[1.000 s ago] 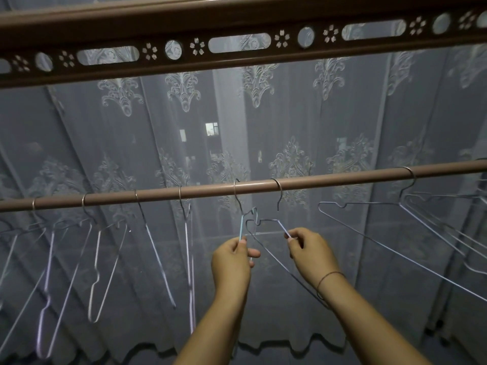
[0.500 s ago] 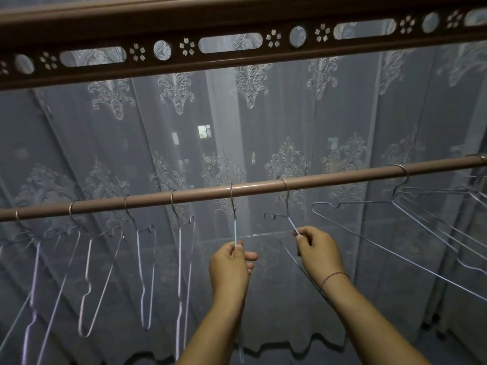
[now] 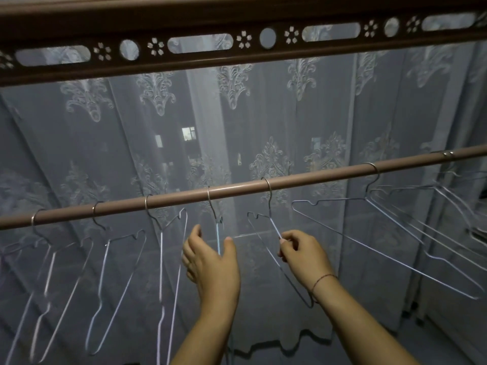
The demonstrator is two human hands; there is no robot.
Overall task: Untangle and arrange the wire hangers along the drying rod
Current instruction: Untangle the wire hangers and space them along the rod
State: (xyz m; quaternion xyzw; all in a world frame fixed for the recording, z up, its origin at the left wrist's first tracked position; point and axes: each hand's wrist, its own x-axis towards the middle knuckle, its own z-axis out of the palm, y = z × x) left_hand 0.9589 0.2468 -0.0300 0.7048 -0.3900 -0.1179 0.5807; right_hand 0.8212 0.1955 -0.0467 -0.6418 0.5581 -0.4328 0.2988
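While left-of-frame hangers (image 3: 110, 262) hang spaced on the rod (image 3: 316, 177), right-side ones (image 3: 411, 233) (overlapping) remain. Left hand (image 3: 210, 267) fingers spread, empty; right hand (image 3: 303, 254) pinches middle hanger (image 3: 274, 230).

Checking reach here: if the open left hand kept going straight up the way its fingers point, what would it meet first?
Probably the hanger hanging between thumb and fingers of the left hand, then the rod above; depth is unclear.

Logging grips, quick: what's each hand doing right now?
Left hand: open, holding nothing.
Right hand: pinched shut on a wire hanger hooked on the rod.
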